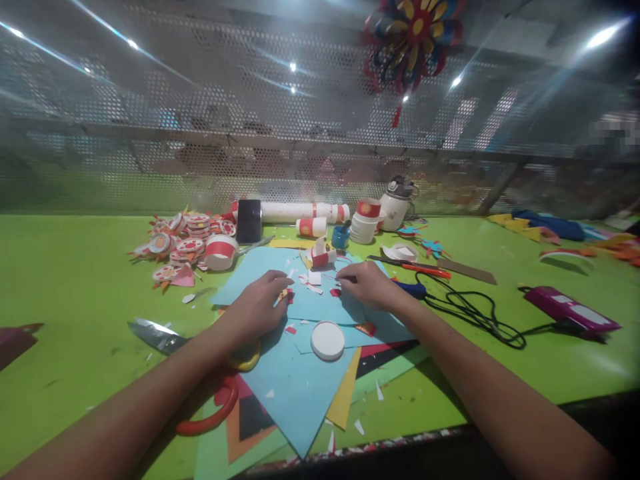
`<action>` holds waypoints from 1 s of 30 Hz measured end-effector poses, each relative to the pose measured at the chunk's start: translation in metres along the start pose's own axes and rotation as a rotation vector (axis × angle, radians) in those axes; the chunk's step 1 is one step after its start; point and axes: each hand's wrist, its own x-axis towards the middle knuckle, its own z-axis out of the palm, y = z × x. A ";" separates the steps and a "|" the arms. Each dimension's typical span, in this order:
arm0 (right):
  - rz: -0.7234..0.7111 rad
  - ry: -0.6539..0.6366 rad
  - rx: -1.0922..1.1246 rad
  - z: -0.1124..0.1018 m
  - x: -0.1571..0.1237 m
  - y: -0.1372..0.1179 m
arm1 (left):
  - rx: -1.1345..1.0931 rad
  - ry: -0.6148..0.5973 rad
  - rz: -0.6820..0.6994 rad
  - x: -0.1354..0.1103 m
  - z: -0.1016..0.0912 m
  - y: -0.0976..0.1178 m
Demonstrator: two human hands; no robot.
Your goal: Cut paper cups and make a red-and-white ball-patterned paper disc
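1. L hand (265, 301): palm down over the blue sheets (305, 390), fingers bent, narrow gap. A red-and-yellow scrap (285, 295) showed at the fingertips; gripped or only touched, cannot tell.
2. R hand (367, 283): opp. side, fingers bent inward, thumb nr. index. Held item, if any, cannot tell. A small red scrap (335, 292) lay just beside the fingertips.
3. Btwn hands: white scraps (314, 279) lay on the blue sheets; a cut red-and-white cup (323, 257) lay just behind them.
4. Nearer the wearer: a white disc (328, 341) lay flat on the blue sheets. Yellow paper (345, 393) and other coloured sheets stuck out underneath.
5. L forearm crossed above the scissors (157, 335); blade pointed L, red and yellow handles partly hidden.
6. Far L: pile of patterned discs (190, 243), w/ a red-banded cup (221, 253) at its R edge.
7. Rear, L to R: upright phone (249, 222) in front of a white roll (290, 212), tipped cup (311, 227), blue pot (341, 237), stacked cups (367, 220), flask (395, 205).
8. R side: orange-handled tool (426, 271), coiled black cable (465, 307), purple device (570, 310).
9. Base: green table (525, 360); perforated panel (250, 167) stood behind, w/ a flower ornament (417, 27) at top.
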 end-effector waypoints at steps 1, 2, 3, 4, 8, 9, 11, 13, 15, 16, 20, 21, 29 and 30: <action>-0.008 -0.003 -0.018 -0.001 0.000 0.001 | -0.002 -0.006 0.006 0.000 0.000 0.000; -0.021 -0.012 -0.046 -0.002 -0.001 0.001 | -0.003 -0.011 0.008 0.000 0.000 0.000; -0.035 -0.023 -0.079 -0.003 -0.002 0.001 | -0.002 -0.013 0.009 0.000 0.000 -0.001; -0.045 -0.032 -0.108 -0.004 -0.002 0.001 | -0.001 -0.013 0.007 0.000 0.000 -0.001; -0.084 -0.073 -0.229 -0.001 -0.005 -0.003 | -0.020 -0.005 -0.003 0.001 0.000 -0.004; -0.096 -0.087 -0.256 0.002 -0.005 -0.005 | -0.027 -0.002 -0.007 0.001 0.001 -0.004; -0.117 -0.108 -0.302 0.007 -0.005 -0.008 | -0.034 0.007 -0.020 0.002 0.001 -0.005; -0.125 -0.116 -0.339 0.014 -0.005 -0.012 | -0.036 0.021 -0.039 0.002 0.001 -0.005; -0.126 -0.112 -0.361 0.020 -0.004 -0.013 | -0.040 0.025 -0.052 0.003 0.000 -0.005; -0.124 -0.107 -0.363 0.022 -0.004 -0.013 | -0.041 0.025 -0.058 0.003 0.000 -0.004; -0.102 -0.059 -0.304 0.019 -0.003 -0.008 | -0.041 0.024 -0.063 0.002 -0.002 -0.001; -0.093 -0.040 -0.274 0.015 -0.003 -0.006 | -0.039 0.007 -0.044 0.001 -0.003 0.000; 0.045 0.140 -0.016 -0.013 0.001 0.013 | 0.092 -0.325 0.162 -0.006 -0.021 0.011; 0.067 0.157 0.008 -0.014 0.002 0.015 | 0.100 -0.340 0.168 -0.007 -0.023 0.011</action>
